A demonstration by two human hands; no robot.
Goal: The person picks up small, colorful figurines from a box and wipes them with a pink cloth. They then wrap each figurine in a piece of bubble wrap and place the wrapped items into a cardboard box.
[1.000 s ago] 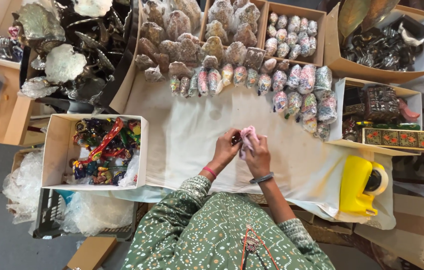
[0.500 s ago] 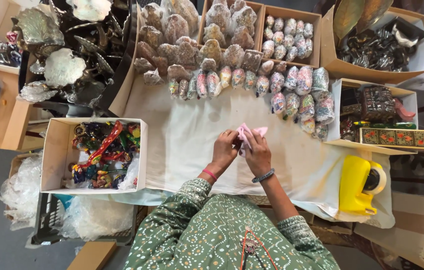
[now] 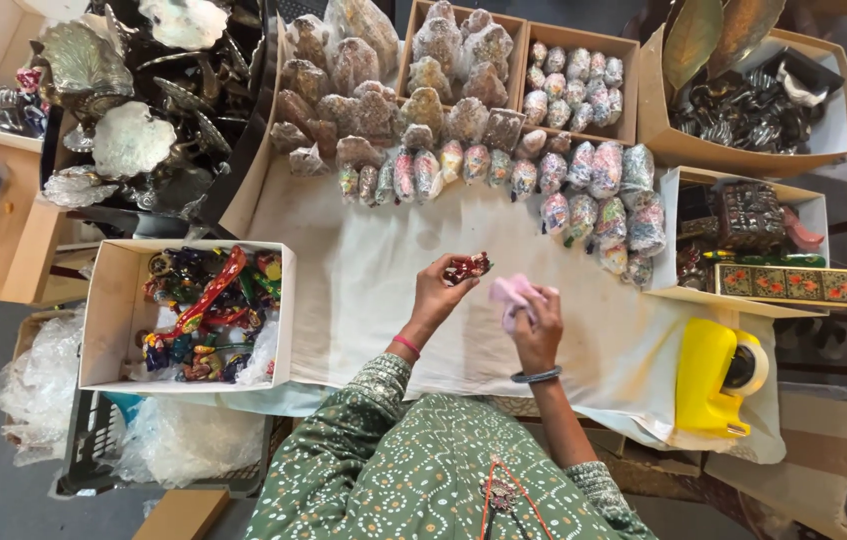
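While the left hand (image 3: 435,290) pinches one small red figurine (image 3: 467,267) between its fingertips, the right hand (image 3: 535,325) is closed around one crumpled pink cloth (image 3: 509,292); the two hands are near each other but apart, both above the middle of the table (image 3: 363,300), which is covered with a white sheet. Each wrist carries one bangle, red on the left, dark on the right.

One open cardboard box (image 3: 103,320) stands at the left edge of the table, filled with colourful painted figurines too tangled to count. Along the far edge lies a row of small figurines wrapped in clear plastic (image 3: 503,170), roughly two dozen, with larger wrapped pieces behind them. Two more boxes stand at the back of the table, one holding about fifteen small wrapped pieces (image 3: 573,80). One yellow tape dispenser (image 3: 713,380) sits at the right, just beside a box with dark ornaments and one long patterned case (image 3: 788,285). Silvery metal peacock pieces (image 3: 123,110) are heaped at the far left, their number unclear.
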